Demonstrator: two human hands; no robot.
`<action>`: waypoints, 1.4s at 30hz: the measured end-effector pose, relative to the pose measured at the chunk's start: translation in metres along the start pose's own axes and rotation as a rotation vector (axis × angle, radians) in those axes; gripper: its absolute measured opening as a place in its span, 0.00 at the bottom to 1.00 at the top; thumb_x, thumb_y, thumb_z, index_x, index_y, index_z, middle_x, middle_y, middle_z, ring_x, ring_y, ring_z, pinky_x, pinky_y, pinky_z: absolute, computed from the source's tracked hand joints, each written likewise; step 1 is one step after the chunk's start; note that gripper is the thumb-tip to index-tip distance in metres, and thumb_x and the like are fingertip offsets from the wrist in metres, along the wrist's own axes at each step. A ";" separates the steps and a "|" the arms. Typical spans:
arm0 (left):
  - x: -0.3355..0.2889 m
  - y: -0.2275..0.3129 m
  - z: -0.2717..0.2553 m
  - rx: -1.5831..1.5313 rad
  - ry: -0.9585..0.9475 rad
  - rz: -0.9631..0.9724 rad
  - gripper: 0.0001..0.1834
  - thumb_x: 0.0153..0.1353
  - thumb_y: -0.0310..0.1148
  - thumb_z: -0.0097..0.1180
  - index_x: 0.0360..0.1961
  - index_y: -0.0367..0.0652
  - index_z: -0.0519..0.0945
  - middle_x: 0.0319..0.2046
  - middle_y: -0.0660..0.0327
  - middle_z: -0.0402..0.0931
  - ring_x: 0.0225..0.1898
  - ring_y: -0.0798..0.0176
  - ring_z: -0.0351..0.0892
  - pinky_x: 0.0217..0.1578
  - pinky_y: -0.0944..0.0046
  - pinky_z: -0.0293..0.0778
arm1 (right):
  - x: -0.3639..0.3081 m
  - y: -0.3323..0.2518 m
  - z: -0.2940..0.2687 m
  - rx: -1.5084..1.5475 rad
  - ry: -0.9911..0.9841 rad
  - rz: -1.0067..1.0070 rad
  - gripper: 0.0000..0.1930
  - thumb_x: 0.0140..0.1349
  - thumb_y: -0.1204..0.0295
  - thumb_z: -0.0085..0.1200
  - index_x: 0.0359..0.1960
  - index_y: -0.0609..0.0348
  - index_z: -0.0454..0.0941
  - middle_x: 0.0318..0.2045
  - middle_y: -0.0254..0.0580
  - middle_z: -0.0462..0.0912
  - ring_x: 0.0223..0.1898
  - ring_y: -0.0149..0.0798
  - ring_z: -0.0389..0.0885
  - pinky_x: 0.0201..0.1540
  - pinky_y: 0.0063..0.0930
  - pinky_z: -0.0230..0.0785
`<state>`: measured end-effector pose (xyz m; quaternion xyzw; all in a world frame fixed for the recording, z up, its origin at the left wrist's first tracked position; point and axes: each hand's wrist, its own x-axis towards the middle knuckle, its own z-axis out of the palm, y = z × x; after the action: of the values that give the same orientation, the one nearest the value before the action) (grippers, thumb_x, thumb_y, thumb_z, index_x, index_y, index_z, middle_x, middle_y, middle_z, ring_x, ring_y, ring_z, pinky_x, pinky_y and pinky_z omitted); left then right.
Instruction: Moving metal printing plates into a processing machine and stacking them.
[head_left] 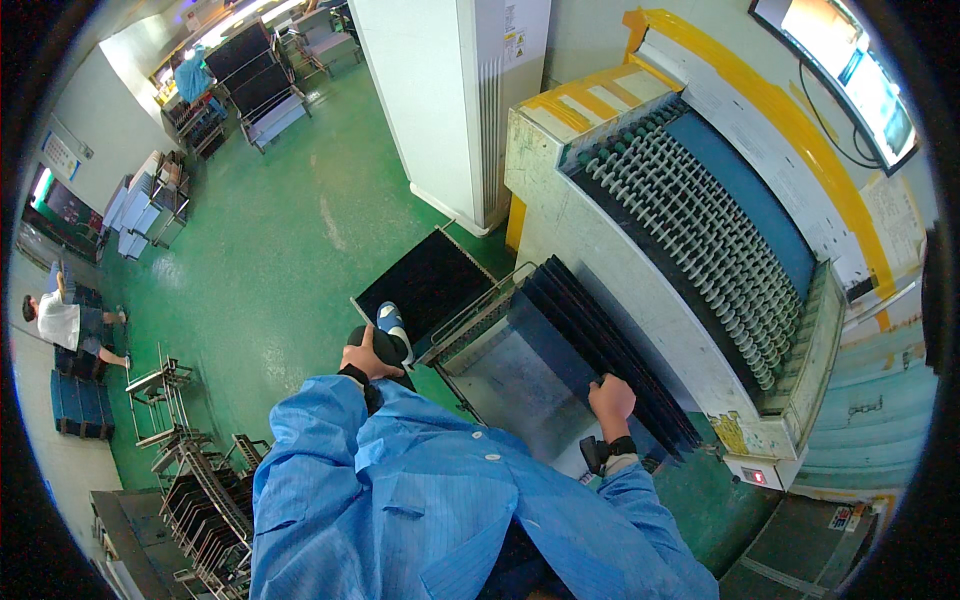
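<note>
We look straight down over our blue smock sleeves. Our right hand (611, 393) is closed over the near edge of a dark panel (600, 345), one of several thin dark panels standing on edge side by side in a metal rack cart (470, 320); the stack leans against the side of the roller conveyor machine (690, 230), just beside its pale grey housing. Our left hand (366, 357) is raised close to the body, fingers curled, thumb up; we cannot tell whether it grips anything, since the hand overlaps a dark shoe (392, 338) with a blue and white toe on the floor (280, 240) below. A single black panel (425, 280) lies flat at the far end of the cart, over the green floor. The conveyor shows rows of pale rollers with yellow-edged covers behind. To the lower left stand wire racks (200, 490) holding more dark panels. At the far left a person (62, 325) in a white top sits low beside blue crates.
</note>
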<state>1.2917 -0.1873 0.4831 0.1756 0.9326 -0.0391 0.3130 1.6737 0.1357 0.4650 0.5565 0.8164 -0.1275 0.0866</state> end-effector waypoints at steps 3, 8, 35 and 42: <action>0.000 -0.001 0.001 -0.002 0.011 -0.004 0.79 0.26 0.65 0.78 0.77 0.55 0.42 0.58 0.36 0.72 0.58 0.39 0.75 0.60 0.53 0.72 | 0.002 0.003 0.004 -0.011 0.002 -0.017 0.15 0.57 0.57 0.61 0.38 0.54 0.84 0.36 0.49 0.87 0.40 0.51 0.86 0.43 0.45 0.78; 0.000 0.002 0.001 -0.002 0.003 -0.031 0.79 0.26 0.64 0.78 0.77 0.55 0.43 0.58 0.36 0.71 0.58 0.39 0.74 0.60 0.52 0.72 | 0.002 0.002 0.003 -0.007 -0.001 -0.009 0.16 0.56 0.57 0.61 0.39 0.54 0.85 0.37 0.50 0.87 0.41 0.52 0.86 0.44 0.44 0.78; 0.003 -0.001 0.004 -0.046 0.009 -0.024 0.79 0.24 0.63 0.79 0.77 0.59 0.42 0.59 0.33 0.68 0.59 0.38 0.74 0.60 0.51 0.72 | 0.003 0.001 0.002 -0.022 0.005 0.000 0.16 0.57 0.56 0.60 0.38 0.52 0.84 0.38 0.48 0.86 0.42 0.50 0.86 0.45 0.43 0.78; 0.004 -0.001 0.003 -0.041 0.001 -0.010 0.79 0.25 0.63 0.79 0.77 0.59 0.42 0.60 0.33 0.67 0.59 0.38 0.73 0.60 0.51 0.71 | 0.003 0.001 0.002 -0.022 -0.020 0.010 0.16 0.58 0.56 0.59 0.41 0.52 0.85 0.39 0.47 0.87 0.43 0.49 0.86 0.46 0.43 0.78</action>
<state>1.2903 -0.1872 0.4787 0.1643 0.9342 -0.0213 0.3160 1.6737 0.1385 0.4624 0.5585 0.8140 -0.1236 0.1013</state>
